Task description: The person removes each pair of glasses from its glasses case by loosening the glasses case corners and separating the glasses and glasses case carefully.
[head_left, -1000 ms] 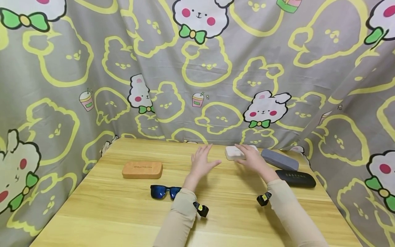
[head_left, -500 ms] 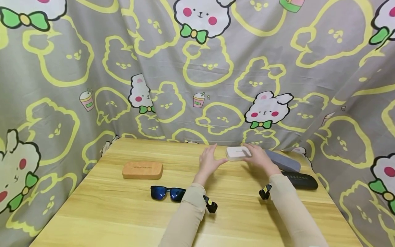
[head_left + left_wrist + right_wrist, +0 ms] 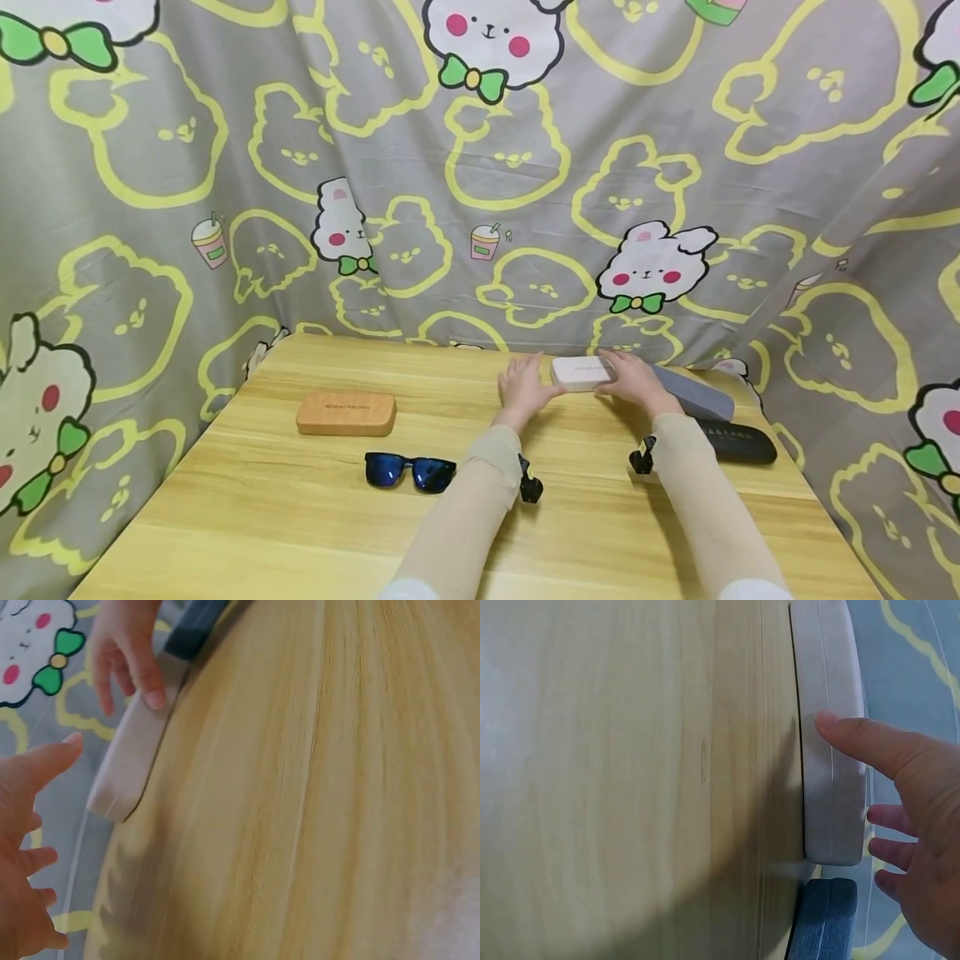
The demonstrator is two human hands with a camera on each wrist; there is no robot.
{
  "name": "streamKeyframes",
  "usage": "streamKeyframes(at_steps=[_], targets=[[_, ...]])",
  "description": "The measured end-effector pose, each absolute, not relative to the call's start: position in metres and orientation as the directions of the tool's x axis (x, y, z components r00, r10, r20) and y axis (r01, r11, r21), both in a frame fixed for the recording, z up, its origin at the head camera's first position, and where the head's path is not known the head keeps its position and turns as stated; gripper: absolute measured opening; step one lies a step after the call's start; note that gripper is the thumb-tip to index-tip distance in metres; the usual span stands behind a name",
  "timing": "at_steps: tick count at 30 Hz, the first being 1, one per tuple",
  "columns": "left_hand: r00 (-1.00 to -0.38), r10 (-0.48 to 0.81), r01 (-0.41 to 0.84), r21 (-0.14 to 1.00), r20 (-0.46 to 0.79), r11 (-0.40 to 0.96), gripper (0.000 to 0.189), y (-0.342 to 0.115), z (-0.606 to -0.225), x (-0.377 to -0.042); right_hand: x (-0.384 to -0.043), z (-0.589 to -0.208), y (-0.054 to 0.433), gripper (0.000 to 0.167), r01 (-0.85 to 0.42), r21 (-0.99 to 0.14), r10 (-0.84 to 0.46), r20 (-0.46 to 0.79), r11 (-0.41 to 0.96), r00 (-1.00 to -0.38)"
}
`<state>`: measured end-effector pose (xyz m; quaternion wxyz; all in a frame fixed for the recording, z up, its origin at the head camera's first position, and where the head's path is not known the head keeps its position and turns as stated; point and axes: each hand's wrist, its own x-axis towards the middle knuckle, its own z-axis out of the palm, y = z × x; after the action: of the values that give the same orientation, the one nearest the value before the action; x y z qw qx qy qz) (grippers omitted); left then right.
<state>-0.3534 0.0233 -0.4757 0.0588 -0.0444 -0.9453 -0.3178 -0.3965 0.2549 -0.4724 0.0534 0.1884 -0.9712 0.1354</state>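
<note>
A white glasses case [image 3: 574, 374] lies at the back of the table, closed. My right hand [image 3: 634, 384] is over its right end. In the right wrist view, the thumb [image 3: 855, 736] lies across the case's near side and the loosely spread fingers are beyond its far side; whether they touch it cannot be told. My left hand [image 3: 521, 390] is just left of the case, fingers spread. In the left wrist view there is a gap between the left thumb [image 3: 56, 757] and the case.
A blue-grey case [image 3: 693, 395] and a black case [image 3: 738, 442] lie at the right, partly behind the right arm. Dark sunglasses [image 3: 409, 472] lie near the left forearm, and a tan case [image 3: 347, 414] stands further left. A patterned curtain [image 3: 420, 167] borders the wooden table [image 3: 247, 517].
My left hand has moved right, closer to the white case. My right hand has shifted slightly right, uncovering more of the case. The sunglasses now show whole.
</note>
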Motion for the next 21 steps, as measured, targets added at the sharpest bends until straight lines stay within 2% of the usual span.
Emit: streamKeyframes(at_steps=[13, 21], targets=[[-0.989, 0.122, 0.149, 0.446, 0.088, 0.883, 0.086, 0.043, -0.478, -0.375, -0.402, -0.471, 0.255, 0.081, -0.337, -0.248, -0.325, 0.088, 0.908, -0.941], [-0.987, 0.156, 0.153, 0.396, 0.024, 0.906, 0.085, 0.049, -0.48, -0.38, -0.407, -0.471, 0.257, 0.082, -0.319, -0.19, -0.317, 0.043, 0.928, -0.947]])
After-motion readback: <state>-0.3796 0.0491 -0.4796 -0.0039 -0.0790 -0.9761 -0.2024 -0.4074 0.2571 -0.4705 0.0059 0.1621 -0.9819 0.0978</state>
